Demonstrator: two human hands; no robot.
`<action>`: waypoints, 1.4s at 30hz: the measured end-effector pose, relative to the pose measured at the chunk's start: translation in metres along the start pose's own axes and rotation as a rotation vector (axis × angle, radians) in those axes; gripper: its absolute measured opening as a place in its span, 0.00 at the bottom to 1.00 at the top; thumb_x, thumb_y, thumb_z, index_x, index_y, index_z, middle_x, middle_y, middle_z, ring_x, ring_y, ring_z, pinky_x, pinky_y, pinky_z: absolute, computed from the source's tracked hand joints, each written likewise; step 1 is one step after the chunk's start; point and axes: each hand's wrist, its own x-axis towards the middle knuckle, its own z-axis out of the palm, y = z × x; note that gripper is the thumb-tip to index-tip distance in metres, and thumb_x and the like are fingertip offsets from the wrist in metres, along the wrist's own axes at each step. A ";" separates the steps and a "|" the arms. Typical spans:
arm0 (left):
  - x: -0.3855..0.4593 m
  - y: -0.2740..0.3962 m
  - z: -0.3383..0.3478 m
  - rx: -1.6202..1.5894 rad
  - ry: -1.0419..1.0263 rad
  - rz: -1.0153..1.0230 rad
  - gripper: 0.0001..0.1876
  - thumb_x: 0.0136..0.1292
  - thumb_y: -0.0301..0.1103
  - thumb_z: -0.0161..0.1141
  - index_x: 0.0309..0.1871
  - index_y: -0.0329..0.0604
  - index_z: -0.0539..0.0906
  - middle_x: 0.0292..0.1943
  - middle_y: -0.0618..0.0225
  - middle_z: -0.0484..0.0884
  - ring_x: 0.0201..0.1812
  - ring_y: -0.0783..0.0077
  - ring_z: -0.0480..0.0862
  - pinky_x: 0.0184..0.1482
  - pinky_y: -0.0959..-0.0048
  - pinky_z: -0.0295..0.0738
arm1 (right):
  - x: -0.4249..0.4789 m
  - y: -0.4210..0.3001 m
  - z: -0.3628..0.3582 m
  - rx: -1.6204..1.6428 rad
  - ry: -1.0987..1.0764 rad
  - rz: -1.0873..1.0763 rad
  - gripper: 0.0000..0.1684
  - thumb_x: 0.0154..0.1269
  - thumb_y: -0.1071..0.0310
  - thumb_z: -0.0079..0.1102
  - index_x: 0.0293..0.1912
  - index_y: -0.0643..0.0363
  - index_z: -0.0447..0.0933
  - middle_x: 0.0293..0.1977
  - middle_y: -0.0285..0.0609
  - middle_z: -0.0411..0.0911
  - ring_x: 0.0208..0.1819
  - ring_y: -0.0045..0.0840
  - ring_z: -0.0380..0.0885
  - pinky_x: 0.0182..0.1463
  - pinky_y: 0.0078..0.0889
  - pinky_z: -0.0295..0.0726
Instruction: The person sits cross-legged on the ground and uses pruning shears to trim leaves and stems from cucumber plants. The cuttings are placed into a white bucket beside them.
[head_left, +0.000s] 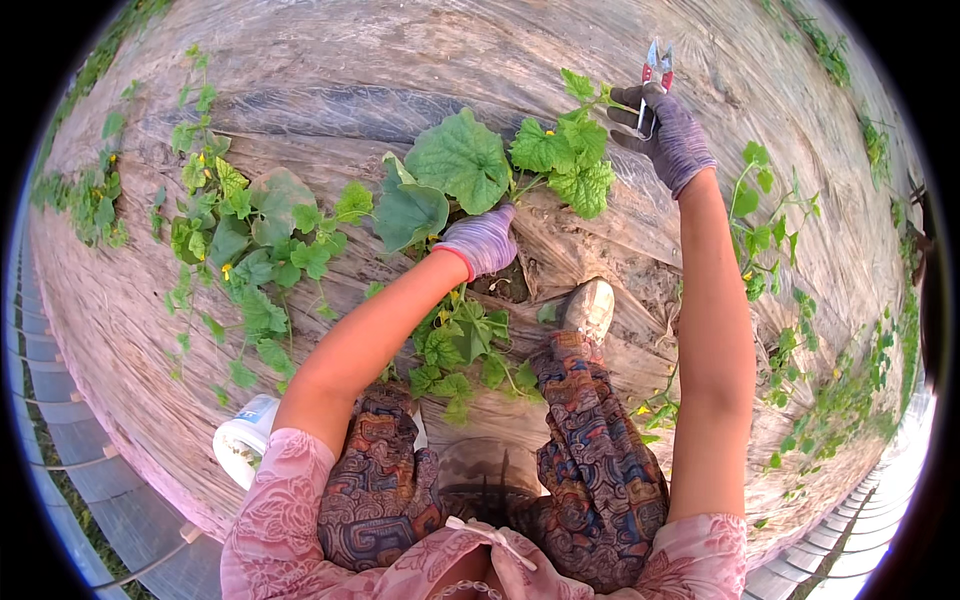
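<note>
My left hand (484, 240), in a purple knit glove, is closed at the stem of a leafy cucurbit vine (457, 161). Its fingertips are partly hidden under the leaves. Red-handled pruning snips (657, 71) rest in my right hand (667, 139), blades pointing away from me and parted at the tips. The fingers of that gloved hand are spread beside the vine's young shoot tip (589, 86); whether they touch it I cannot tell. Just below my left hand, a hole in the sheet shows dark soil (506, 285).
Plastic mulch film (337, 45) covers the ground. More yellow-flowered vines (255, 247) spread to the left and others (757, 225) to the right. A white bucket (244, 439) stands by my left leg. My shoe (590, 307) is planted close to the soil hole.
</note>
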 end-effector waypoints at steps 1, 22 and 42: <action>-0.004 -0.001 -0.003 -0.046 -0.031 0.051 0.22 0.51 0.33 0.50 0.52 0.37 0.71 0.32 0.50 0.78 0.32 0.56 0.79 0.37 0.65 0.73 | -0.011 -0.010 -0.002 0.001 0.013 -0.005 0.22 0.64 0.55 0.41 0.44 0.64 0.73 0.41 0.43 0.76 0.40 0.25 0.76 0.42 0.32 0.74; -0.225 -0.135 0.015 -1.459 0.567 -0.129 0.09 0.52 0.24 0.47 0.35 0.35 0.78 0.19 0.66 0.75 0.14 0.79 0.71 0.11 0.82 0.64 | -0.142 0.086 0.045 0.017 -0.278 0.145 0.29 0.65 0.45 0.39 0.44 0.63 0.74 0.19 0.32 0.69 0.17 0.15 0.66 0.19 0.18 0.66; -0.173 -0.080 0.062 0.070 -0.384 0.242 0.21 0.57 0.41 0.49 0.55 0.52 0.70 0.20 0.53 0.76 0.24 0.52 0.78 0.28 0.56 0.71 | -0.134 0.133 0.083 -0.660 -0.499 -0.033 0.16 0.60 0.63 0.51 0.45 0.61 0.69 0.27 0.45 0.73 0.29 0.33 0.73 0.36 0.32 0.72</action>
